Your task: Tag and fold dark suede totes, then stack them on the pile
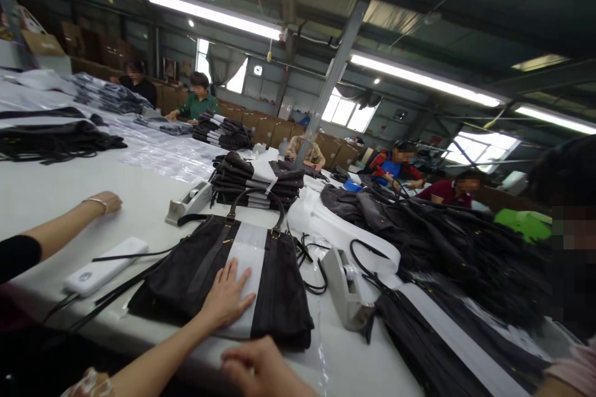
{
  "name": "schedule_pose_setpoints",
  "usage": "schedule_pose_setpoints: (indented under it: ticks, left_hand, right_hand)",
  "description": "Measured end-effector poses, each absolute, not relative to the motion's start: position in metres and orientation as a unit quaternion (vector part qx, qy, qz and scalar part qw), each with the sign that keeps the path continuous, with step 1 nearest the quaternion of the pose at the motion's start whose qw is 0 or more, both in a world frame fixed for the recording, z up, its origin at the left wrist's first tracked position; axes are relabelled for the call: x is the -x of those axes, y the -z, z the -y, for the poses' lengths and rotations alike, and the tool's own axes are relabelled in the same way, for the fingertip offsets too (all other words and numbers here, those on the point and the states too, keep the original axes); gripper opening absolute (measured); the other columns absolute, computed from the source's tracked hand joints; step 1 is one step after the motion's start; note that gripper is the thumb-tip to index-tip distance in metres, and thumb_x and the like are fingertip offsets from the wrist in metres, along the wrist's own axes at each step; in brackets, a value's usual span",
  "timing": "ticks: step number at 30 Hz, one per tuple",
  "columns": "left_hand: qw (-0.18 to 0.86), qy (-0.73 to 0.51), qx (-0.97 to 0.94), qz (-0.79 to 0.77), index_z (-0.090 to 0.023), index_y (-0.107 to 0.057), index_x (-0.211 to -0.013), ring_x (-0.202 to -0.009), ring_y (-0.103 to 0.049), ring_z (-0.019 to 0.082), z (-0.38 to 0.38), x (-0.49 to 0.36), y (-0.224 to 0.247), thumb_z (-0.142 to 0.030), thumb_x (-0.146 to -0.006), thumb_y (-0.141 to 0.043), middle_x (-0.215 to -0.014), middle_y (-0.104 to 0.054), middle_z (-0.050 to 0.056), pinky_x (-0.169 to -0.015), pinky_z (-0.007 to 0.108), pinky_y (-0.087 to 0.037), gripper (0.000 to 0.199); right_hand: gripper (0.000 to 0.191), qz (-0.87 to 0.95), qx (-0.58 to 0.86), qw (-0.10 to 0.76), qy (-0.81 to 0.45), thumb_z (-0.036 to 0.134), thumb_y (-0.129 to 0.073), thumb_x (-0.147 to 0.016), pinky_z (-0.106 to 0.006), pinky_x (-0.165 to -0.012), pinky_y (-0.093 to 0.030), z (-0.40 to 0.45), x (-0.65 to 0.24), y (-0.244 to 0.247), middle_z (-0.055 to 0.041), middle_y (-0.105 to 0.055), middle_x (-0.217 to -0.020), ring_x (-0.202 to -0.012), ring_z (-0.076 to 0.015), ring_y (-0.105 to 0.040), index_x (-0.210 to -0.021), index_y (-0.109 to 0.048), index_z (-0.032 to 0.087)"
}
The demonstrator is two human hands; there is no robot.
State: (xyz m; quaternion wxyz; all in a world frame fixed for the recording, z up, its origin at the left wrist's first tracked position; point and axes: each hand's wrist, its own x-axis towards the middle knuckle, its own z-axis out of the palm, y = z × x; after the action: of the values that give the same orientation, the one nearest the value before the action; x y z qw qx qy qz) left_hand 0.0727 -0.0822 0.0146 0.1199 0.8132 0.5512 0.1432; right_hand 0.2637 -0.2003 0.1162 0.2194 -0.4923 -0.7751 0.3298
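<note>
A dark handbag [284,285] lies flat on the white table, its handles toward the far side and a white strip [249,239] wrapped around its middle. Spread fingers of my left hand [227,298] rest on the strip and the bag's dark front. Just off the bag's near edge is my right hand [265,365], loosely curled, with a gap between thumb and fingers and nothing visible in it. Behind the bag stands a stack of folded dark bags [258,183] with white strips.
Tape dispensers [347,291] [189,201] flank the bag. A white power strip [107,265] and another person's hand [109,201] are at left. Dark bags [433,236] are heaped right, near a person [575,248] at the right edge. Several people work farther back.
</note>
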Motion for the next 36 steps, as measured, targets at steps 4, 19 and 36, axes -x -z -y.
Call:
schedule_pose_setpoints:
  ticks: [4, 19, 36]
  left_hand:
    - [0.120, -0.121, -0.818, -0.550, -0.027, -0.032, -0.145, -0.141, -0.015, 0.037, 0.083, -0.074, -0.021, -0.060, -0.086, -0.040, -0.153, -0.019, 0.020, -0.108, 0.051, -0.017, 0.067]
    - [-0.012, -0.124, -0.705, -0.698, -0.023, -0.044, -0.139, -0.130, -0.033, 0.044, 0.028, 0.054, -0.014, -0.056, -0.088, -0.040, -0.150, -0.027, 0.019, -0.096, 0.061, -0.031, 0.061]
    - [0.558, -0.633, -0.016, -0.536, -0.015, -0.059, -0.086, -0.074, -0.066, 0.014, 0.169, 0.043, -0.028, -0.015, -0.080, -0.067, -0.079, -0.062, 0.002, -0.069, 0.023, -0.057, 0.010]
  right_hand:
    - [0.038, 0.786, 0.540, 0.216, -0.211, 0.030, -0.037, -0.096, -0.034, -0.099, -0.040, 0.126, -0.229, -0.125, -0.0102, -0.059, -0.124, -0.113, -0.0220, -0.054, -0.128, -0.053, 0.017]
    - [0.065, 0.694, 0.719, -0.001, -0.033, 0.063, -0.022, -0.091, -0.057, -0.107, -0.002, 0.068, -0.276, -0.018, -0.0155, -0.025, -0.152, -0.140, -0.0366, -0.014, -0.147, -0.025, 0.029]
    - [0.064, 0.681, 0.726, -0.024, -0.093, 0.060, -0.024, -0.091, -0.056, -0.107, -0.006, 0.061, -0.274, -0.034, -0.0136, -0.023, -0.153, -0.141, -0.0328, -0.013, -0.146, -0.026, 0.028]
